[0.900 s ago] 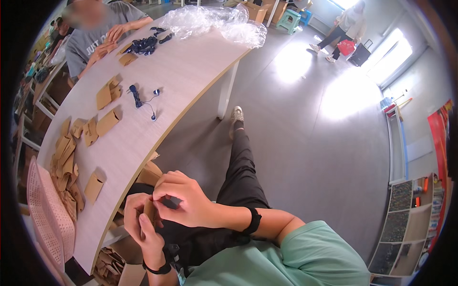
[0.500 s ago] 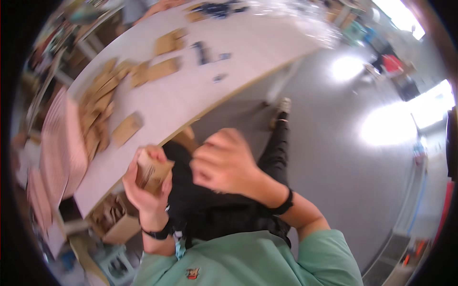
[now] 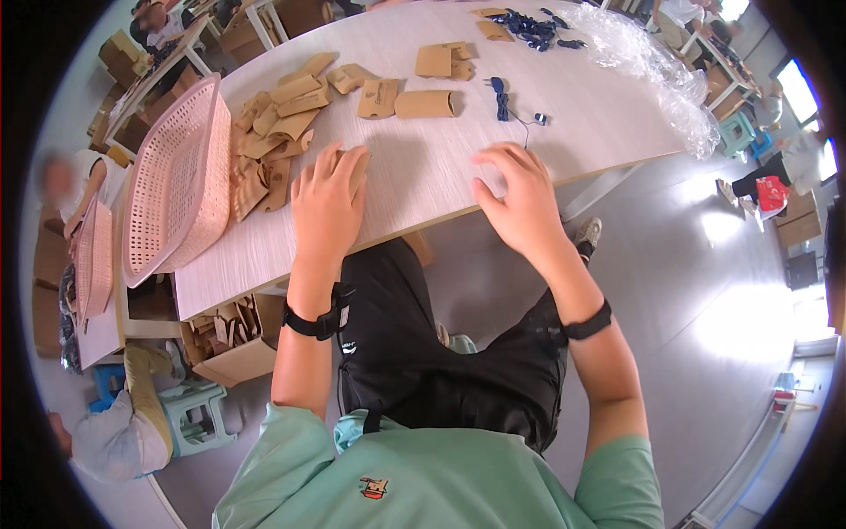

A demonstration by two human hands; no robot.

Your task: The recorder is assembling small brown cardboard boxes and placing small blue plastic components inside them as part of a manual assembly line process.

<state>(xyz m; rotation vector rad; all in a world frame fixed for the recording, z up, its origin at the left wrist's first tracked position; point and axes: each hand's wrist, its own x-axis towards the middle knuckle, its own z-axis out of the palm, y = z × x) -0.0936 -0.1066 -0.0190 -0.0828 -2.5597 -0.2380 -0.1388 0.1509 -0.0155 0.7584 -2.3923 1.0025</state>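
Observation:
My left hand (image 3: 328,204) is over the near part of the table, its fingers closed around a small brown cardboard pillow box (image 3: 358,166) that they mostly hide. My right hand (image 3: 522,198) is above the table's front edge, fingers curved and thumb apart, holding nothing. Just beyond its fingertips lies a bundled dark blue cable (image 3: 501,99) with a small plug end (image 3: 540,119) and a thin loose lead. Two pillow boxes, a flat one (image 3: 379,98) and a puffed-out one (image 3: 427,104), lie side by side between the hands, farther back.
Left of my left hand are a heap of brown pillow boxes (image 3: 286,110) and a pink basket (image 3: 181,176). More dark cables (image 3: 533,28) and clear plastic bags (image 3: 639,57) are at the back right. A carton (image 3: 238,353) and green stool (image 3: 196,419) stand below; other people sit around.
My left hand has moved from my lap up over the table. My right hand has gone from a closed shape above my lap to open at the table edge. The view has turned and sharpened.

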